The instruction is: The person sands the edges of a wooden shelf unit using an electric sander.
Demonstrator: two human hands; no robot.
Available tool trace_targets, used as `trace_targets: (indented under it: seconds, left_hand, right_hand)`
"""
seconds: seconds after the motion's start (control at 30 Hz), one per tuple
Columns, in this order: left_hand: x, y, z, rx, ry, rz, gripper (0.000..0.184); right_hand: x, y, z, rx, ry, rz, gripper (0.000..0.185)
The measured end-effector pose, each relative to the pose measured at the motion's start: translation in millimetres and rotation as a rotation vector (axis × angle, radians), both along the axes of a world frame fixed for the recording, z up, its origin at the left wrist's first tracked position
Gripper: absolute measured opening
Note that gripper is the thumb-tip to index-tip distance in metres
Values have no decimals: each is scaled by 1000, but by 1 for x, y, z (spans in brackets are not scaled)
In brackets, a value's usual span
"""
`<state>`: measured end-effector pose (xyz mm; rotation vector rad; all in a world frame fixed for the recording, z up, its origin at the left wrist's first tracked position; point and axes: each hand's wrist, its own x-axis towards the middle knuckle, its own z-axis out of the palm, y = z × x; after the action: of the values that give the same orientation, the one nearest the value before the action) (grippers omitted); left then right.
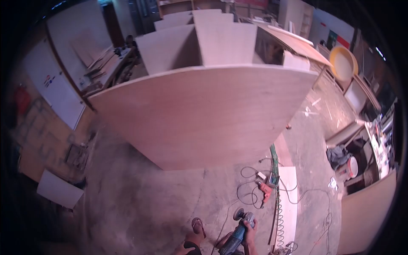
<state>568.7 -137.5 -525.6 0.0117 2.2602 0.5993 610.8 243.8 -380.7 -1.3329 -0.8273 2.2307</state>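
Note:
At the bottom of the view, my right hand is wrapped around the head end of a blue and grey angle grinder. A round sanding disc is on the grinder's front, apart from any surface. Some skin shows along the left side of the grinder body, but I cannot make out whether it is my left hand. Ahead stands a large, upright plywood panel with a curved top edge. Behind it rise pale, step-edged wooden panels. A foot in a flip-flop rests on the concrete floor.
A red drill lies on the floor among looped cables. Near it are a green coiled hose and a long pale board. A white bucket stands at the right by cluttered shelving. A white panel lies at the left.

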Motion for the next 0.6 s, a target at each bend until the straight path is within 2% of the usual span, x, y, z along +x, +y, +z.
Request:
trace_targets:
  seconds: [0.07,0.1,0.13,0.17,0.2,0.27,0.33,0.37,0.4,0.43,0.47,0.5,0.53,0.57,0.6]
  left_hand:
    - [-11,-30,14,165,-35,128,99]
    - [-27,-45,3,231,-122,196,77]
    - [-44,-60,-4,291,-209,268,57]
    - [-60,-67,8,336,-246,407,50]
    - [-82,-73,17,377,-282,540,43]
    - [-124,-101,10,431,-255,510,38]
    - [-167,-114,13,344,-134,417,36]
    - [-191,-126,17,375,8,340,33]
    - [-226,-131,28,404,147,260,32]
    - [-267,-127,60,500,185,301,36]
    - [-310,-116,122,592,219,340,41]
    - [-357,-111,161,664,269,363,50]
    - [-403,-102,209,671,414,294,52]
    - [-446,-88,256,814,642,219,51]
    - [-479,-68,332,838,717,135,49]
  right_hand:
    - [-22,0,22,101,7,64,76]
    - [-29,-1,29,145,-3,93,74]
    - [-39,5,10,229,59,81,77]
    - [-59,2,58,201,-12,166,75]
    - [-81,4,64,348,-14,156,77]
    - [-125,-5,117,445,15,201,82]
    - [-169,-9,149,606,-39,169,80]
    - [-179,-7,165,673,-154,242,76]
    - [-197,-16,198,676,-143,232,80]
    - [-212,-21,228,717,-155,281,79]
    - [-222,-6,210,851,-100,297,82]
    - [-233,-7,233,913,-144,350,86]
    - [-246,-16,262,931,-73,376,92]
    - [-254,-25,294,892,-90,414,95]
    - [-263,-27,311,962,-130,450,95]
